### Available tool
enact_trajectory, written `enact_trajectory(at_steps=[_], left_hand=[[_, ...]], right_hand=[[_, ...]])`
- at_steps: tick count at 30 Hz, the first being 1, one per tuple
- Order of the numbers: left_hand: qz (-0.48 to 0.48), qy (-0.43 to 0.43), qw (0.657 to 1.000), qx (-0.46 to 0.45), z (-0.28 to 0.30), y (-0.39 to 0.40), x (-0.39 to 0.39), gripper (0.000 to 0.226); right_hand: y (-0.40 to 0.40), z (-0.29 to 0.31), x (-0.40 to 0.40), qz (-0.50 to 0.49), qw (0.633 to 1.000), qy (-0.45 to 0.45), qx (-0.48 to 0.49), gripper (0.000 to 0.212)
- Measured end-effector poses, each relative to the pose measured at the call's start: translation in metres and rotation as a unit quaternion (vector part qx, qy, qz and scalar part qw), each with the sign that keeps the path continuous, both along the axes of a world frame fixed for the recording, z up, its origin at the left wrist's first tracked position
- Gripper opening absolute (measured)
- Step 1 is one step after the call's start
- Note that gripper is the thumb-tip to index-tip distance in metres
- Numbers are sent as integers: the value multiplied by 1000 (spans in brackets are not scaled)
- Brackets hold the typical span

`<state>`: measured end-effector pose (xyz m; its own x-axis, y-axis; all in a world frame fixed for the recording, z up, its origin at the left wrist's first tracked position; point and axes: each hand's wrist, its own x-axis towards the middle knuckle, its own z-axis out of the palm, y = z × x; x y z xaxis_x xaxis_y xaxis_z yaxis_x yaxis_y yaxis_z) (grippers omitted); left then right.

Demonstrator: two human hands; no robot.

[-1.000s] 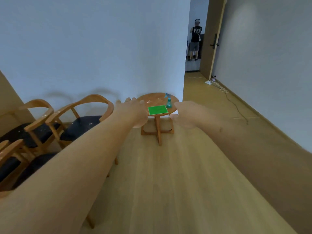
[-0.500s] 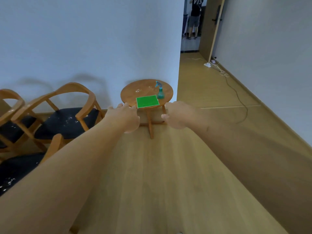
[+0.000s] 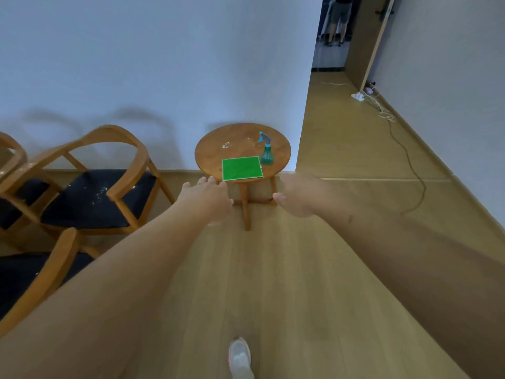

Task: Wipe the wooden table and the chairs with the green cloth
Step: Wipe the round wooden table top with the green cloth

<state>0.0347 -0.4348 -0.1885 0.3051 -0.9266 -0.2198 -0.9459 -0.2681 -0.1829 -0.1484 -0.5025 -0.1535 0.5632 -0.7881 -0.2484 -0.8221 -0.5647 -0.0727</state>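
Head view. Round wooden table (image 3: 218, 151) against the white wall (image 3: 164, 64): green cloth (image 3: 241, 168) lies flat at its near edge; teal spray bottle (image 3: 266, 154) stands upright just right of the cloth; white specks at centre top. Left hand (image 3: 206, 198), in front of the table's near-left rim, fingers relaxed and extended, holding nothing. Right hand (image 3: 296, 194), in front of the table's near-right side, fingers loose, holding nothing. Wooden chairs (image 3: 90, 187) with dark seats, left of the table; seat speckled white. Power strip (image 3: 358, 96) and cable, far right of the table. Shoe (image 3: 240, 358), well short of the table.
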Motion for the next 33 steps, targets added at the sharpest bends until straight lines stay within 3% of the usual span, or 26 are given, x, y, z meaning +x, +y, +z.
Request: enact_trajectory(at_steps=[13, 21, 33], left_hand=[[-15, 45, 999, -13, -22, -189, 121, 47], [38, 109, 993, 28, -56, -266, 193, 35], [76, 82, 990, 88, -128, -416, 239, 43]], right_hand=[[-184, -17, 113, -36, 999, 6, 17, 43], [-259, -55, 170, -15, 999, 30, 37, 56], [-454, -137, 239, 2, 990, -5, 138, 47]])
